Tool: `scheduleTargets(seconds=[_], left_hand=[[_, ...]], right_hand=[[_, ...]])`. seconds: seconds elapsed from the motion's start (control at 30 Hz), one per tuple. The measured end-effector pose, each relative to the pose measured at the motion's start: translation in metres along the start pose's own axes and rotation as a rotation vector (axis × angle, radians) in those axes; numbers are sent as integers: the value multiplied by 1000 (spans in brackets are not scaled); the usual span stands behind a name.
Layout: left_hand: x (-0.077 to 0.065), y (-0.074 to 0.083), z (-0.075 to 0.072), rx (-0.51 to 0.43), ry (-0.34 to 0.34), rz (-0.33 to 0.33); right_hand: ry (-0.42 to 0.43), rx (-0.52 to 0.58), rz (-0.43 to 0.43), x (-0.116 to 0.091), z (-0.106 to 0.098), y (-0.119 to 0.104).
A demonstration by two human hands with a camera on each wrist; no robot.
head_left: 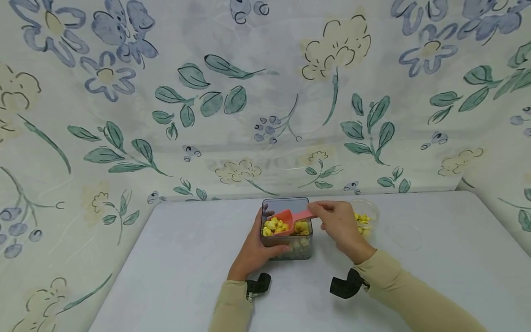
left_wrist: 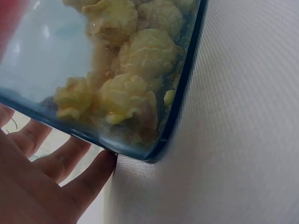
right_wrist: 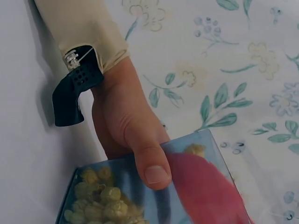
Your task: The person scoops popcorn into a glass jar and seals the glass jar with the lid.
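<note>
Popcorn (head_left: 275,226) fills the orange scoop (head_left: 292,219), which sits tilted at the mouth of a clear square container (head_left: 296,255); more popcorn lies in the container beneath it. The right hand (head_left: 340,223) pinches the end of the scoop's handle, and the left hand (head_left: 255,249) holds the container from its left side, thumb across the front wall.

The step looks like scoop work inside the container – best done with the wrist turning slowly and the scoop's lip inside the rim, so loose pieces fall back in. A firm left hand should matter, as a light container could tip if the scoop knocks its wall; pinching the handle so far back probably gives less control of a full load.

Beyond the right hand, partly hidden by it, stands a round clear bowl (head_left: 374,213) with yellow popcorn, and to its right lies a clear round disc (head_left: 405,236), perhaps a lid. All this rests on a white table (head_left: 186,258) – behind it hangs cloth (head_left: 265,106) printed with blue flowers and green leaves.
</note>
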State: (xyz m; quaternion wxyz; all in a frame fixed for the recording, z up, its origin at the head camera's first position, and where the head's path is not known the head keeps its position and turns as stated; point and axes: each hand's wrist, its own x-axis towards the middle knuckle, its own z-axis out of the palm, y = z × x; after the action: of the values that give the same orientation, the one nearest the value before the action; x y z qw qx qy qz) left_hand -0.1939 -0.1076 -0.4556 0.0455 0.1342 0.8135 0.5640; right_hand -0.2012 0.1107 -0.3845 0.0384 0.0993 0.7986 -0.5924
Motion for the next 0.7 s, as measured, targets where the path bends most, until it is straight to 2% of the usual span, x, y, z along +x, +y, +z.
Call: scheduleTargets(seconds=[0.1,0.17,0.5,0.7], left_hand=[[4,-14,2,2,12,-2],[5,-17,2,-9,14,-9],[5,-17,3,-3,2,-18],[5,-18,2,15,16,-46]], right_hand=[[7,15,54,0,-4,0],[13,22,86,-1,-5,1],[7,157,149,1,-8,5],[1,242,169,0,-10,7]])
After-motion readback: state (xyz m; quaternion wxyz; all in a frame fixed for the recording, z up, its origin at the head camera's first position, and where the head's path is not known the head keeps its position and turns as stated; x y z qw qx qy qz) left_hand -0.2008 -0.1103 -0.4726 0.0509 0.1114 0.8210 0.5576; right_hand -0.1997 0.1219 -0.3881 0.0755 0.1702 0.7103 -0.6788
